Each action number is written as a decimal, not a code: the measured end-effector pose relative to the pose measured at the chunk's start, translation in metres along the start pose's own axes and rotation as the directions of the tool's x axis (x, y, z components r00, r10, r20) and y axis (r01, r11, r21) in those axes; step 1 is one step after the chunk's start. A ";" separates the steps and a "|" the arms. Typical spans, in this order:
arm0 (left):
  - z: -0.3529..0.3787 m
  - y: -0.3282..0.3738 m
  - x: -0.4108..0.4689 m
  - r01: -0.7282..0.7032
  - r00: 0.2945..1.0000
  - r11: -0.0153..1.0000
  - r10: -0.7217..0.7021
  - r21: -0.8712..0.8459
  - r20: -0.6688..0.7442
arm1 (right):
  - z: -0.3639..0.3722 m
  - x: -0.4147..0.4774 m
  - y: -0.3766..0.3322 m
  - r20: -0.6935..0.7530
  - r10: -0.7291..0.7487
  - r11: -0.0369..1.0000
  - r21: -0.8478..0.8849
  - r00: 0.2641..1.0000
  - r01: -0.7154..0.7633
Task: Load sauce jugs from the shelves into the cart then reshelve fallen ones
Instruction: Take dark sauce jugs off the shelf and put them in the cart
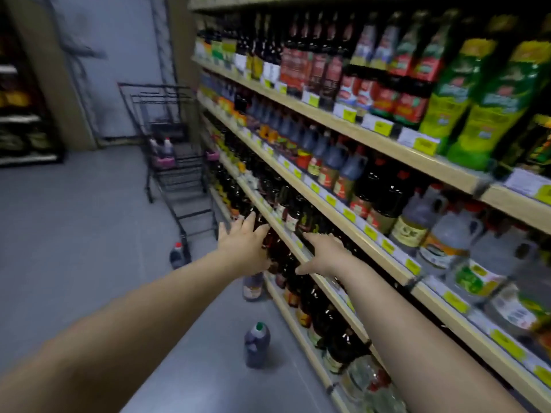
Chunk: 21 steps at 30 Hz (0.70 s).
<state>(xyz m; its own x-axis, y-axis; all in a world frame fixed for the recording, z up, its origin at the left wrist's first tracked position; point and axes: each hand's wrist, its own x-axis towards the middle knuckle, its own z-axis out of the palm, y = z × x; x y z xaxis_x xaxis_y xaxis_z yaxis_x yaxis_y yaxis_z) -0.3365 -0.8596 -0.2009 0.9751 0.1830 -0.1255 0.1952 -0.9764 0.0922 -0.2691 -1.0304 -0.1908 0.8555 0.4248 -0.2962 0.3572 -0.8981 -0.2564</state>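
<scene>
Both my arms reach toward the lower shelf of dark sauce jugs. My left hand has its fingers spread against a dark jug at the shelf front, touching it without a clear grip. My right hand lies open on the wooden shelf edge beside it. Three jugs are on the floor: a green-capped one near me, one under my left hand, and a red-capped one by the cart. The black wire cart stands further down the aisle with two jugs inside.
Shelves packed with bottles and yellow price tags run along the right. Grey floor spreads to the left. Another dark shelf unit stands at the far left, beside a beige pillar.
</scene>
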 end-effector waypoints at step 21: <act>-0.016 -0.271 0.132 0.525 0.843 0.840 -0.535 -0.136 -0.048 | 0.022 0.292 -0.229 0.010 -0.422 0.906 -0.030 0.906 0.422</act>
<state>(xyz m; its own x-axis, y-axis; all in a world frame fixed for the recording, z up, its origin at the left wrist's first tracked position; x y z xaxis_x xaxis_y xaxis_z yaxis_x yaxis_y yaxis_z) -0.2594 -0.5687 -0.2262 0.7230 0.6824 -0.1074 0.6904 -0.7086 0.1458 -0.1093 -0.6980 -0.2386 0.6207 0.7655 -0.1695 0.6964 -0.6376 -0.3294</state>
